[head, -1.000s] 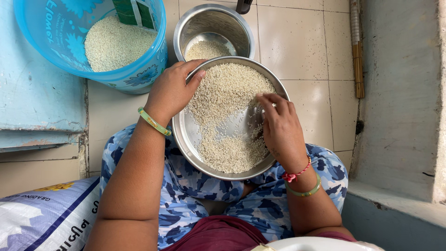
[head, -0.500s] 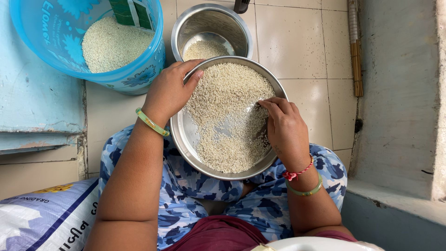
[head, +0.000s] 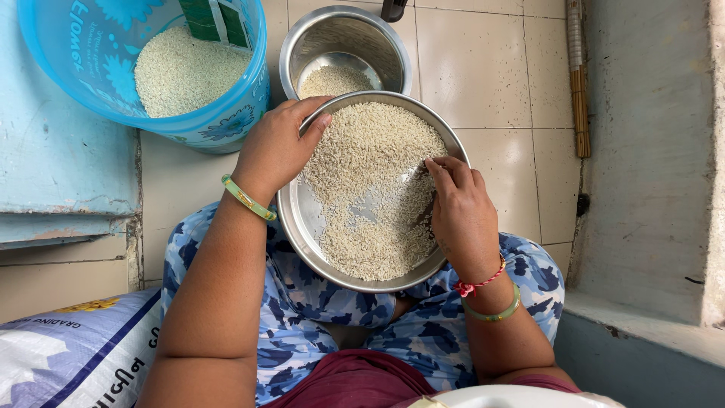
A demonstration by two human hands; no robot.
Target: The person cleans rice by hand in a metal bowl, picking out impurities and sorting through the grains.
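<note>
Rice [head: 362, 181] on steel plate [head: 296, 219], approx. half cleared: left hand [head: 278, 147] grips rim, right fingers [head: 440, 168] loosely curled, picking thru grain (holding nothing visible).

Single head-worn view, facing straight down, close above lap, perhaps seated

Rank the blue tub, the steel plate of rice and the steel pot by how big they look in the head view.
1. Blue tub, partly cut off by the frame.
2. Steel plate, though it sits nearer the camera.
3. Steel pot.
</note>
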